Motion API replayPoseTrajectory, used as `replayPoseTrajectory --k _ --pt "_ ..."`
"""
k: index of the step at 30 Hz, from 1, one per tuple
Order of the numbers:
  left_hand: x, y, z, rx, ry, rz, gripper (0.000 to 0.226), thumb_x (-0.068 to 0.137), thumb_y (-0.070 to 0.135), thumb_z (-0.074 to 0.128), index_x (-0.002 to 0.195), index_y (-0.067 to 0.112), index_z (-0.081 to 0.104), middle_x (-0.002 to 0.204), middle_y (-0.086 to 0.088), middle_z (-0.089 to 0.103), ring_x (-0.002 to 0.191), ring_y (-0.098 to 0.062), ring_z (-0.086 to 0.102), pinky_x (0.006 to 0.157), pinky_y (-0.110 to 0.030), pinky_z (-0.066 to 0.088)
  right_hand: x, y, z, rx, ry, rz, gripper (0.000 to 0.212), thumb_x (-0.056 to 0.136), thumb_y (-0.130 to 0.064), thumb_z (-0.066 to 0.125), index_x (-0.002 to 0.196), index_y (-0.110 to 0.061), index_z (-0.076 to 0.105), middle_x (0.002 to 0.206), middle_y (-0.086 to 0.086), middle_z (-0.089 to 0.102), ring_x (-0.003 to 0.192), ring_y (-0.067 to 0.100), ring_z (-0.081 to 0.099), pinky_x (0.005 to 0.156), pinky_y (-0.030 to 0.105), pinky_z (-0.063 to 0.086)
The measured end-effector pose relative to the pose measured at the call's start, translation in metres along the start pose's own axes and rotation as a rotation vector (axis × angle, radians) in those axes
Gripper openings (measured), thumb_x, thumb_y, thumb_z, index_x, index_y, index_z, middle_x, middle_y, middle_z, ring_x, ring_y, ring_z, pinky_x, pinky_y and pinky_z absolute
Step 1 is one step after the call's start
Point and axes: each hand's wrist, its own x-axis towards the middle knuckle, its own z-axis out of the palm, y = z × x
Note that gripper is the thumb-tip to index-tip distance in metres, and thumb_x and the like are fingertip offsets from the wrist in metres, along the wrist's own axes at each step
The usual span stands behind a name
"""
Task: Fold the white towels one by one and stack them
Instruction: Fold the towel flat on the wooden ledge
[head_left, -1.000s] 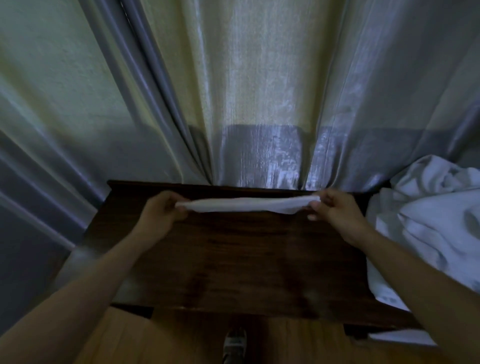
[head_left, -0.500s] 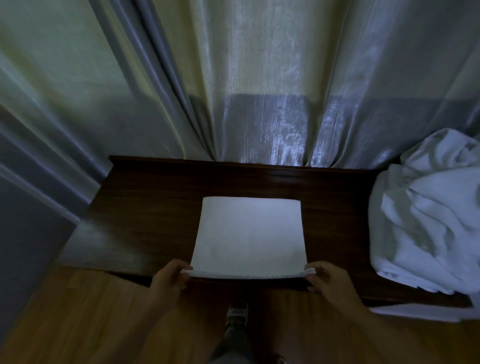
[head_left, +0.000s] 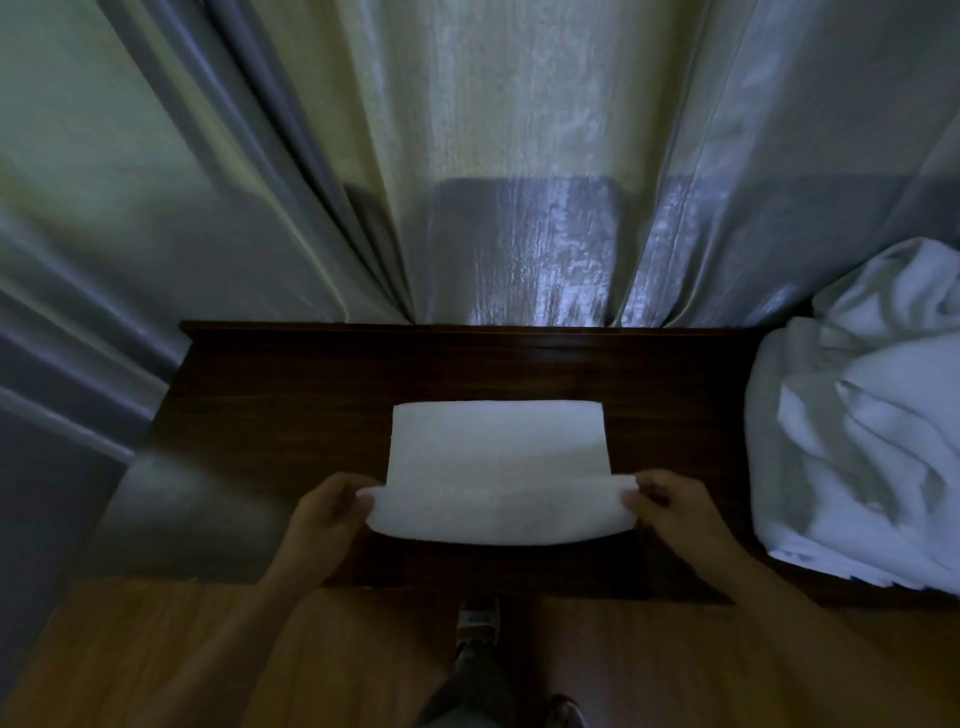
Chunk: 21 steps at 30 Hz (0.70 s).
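A small white towel lies on the dark wooden table, its far part flat and its near edge lifted and curled over towards the far side. My left hand pinches the near left corner. My right hand pinches the near right corner. Both hands hover just above the table's front part, level with each other. A heap of crumpled white towels sits at the table's right end.
Pale curtains hang directly behind the table's far edge. Wooden floor lies below the near edge, with my leg and shoe at bottom centre. The heap covers the table's right end and overhangs its front.
The towel, first held stretched in the air over the far edge, was laid flat on the table. Since then both hands have lifted its near edge and carried it forward over the flat part.
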Motion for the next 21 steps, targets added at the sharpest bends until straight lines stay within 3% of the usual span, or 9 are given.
replayPoseTrajectory --k 3,6,13,21 --pt "0.037 0.019 -0.001 -0.058 0.026 -0.032 0.017 0.103 0.017 0.054 0.117 0.016 0.063 0.112 0.002 0.064 0.101 -0.013 0.064 0.083 -0.038 0.056 0.035 -0.018 -0.004 0.02 0.03 0.037 0.011 0.098 -0.019 0.064 0.102 -0.028 0.068 0.102 -0.012 0.065 0.095 0.004 0.061 0.074 0.024 0.048" --pt "0.076 0.028 0.007 -0.048 0.058 -0.093 0.019 0.104 0.02 0.053 0.12 0.014 0.06 0.113 0.0 0.062 0.102 -0.019 0.063 0.086 -0.044 0.057 0.073 -0.028 -0.004 0.032 0.047 0.124 0.008 0.098 -0.021 0.064 0.104 -0.021 0.069 0.103 -0.002 0.066 0.092 0.012 0.062 0.073 0.028 0.046" --pt "0.141 0.013 0.03 -0.052 0.12 -0.209 0.023 0.103 0.027 0.054 0.124 0.019 0.056 0.111 0.004 0.06 0.1 -0.015 0.062 0.083 -0.04 0.055 0.141 -0.033 0.006 0.001 0.021 0.231 0.013 0.098 -0.02 0.065 0.109 -0.012 0.067 0.095 0.008 0.064 0.07 0.016 0.056 0.058 0.029 0.043" --pt "0.171 -0.006 0.043 -0.048 0.153 -0.273 0.027 0.1 0.03 0.061 0.125 0.019 0.056 0.099 0.017 0.056 0.092 -0.005 0.059 0.072 -0.026 0.05 0.173 -0.027 0.019 -0.055 0.021 0.32 0.01 0.1 -0.022 0.061 0.098 -0.013 0.066 0.106 0.013 0.065 0.08 0.02 0.057 0.061 0.031 0.043"
